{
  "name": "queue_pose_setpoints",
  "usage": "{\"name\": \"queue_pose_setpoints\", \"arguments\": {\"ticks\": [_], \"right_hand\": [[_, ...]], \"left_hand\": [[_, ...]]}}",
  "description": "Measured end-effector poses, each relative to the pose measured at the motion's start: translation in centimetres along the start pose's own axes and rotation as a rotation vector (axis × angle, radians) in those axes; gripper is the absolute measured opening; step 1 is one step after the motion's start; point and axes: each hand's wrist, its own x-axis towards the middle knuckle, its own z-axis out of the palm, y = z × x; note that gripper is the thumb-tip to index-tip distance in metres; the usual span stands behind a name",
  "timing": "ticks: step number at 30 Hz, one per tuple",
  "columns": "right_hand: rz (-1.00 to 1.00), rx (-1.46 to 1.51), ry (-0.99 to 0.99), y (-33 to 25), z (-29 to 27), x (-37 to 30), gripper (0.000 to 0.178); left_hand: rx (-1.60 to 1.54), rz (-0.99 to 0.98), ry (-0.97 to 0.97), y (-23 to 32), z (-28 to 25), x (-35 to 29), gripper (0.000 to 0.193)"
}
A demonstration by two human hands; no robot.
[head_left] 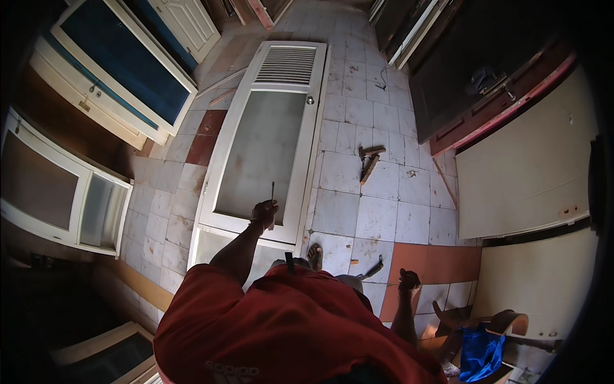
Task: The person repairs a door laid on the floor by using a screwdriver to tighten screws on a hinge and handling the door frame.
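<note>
A white door with a slatted vent, a frosted glass panel and a round knob lies flat on the floor in front of me. Over the lower end of its glass, my left hand is closed around a screwdriver, its thin dark shaft pointing away from me. Out to the right, above the tiles, my right hand is held with curled fingers; whether anything small is in it is hidden. Between that hand and the door lies a dark-handled tool on the floor.
Wood offcuts lie on the tiles right of the door. Framed doors lean at the left, one with a blue panel. A dark red door and cream panels line the right. A blue cloth hangs on wooden furniture at lower right.
</note>
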Motion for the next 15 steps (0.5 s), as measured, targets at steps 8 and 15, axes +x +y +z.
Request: {"name": "queue_pose_setpoints", "arguments": {"ticks": [8, 15], "right_hand": [[-0.055, 0.094, -0.341, -15.4, 14.7, 11.5, 0.022], [-0.467, -0.301, -0.694, -26.7, 25.4, 24.2, 0.077]], "left_hand": [[-0.105, 0.444, -0.398, 21.8, 12.8, 9.5, 0.034], [-0.187, 0.422, -0.737, 35.1, 20.2, 17.7, 0.024]]}}
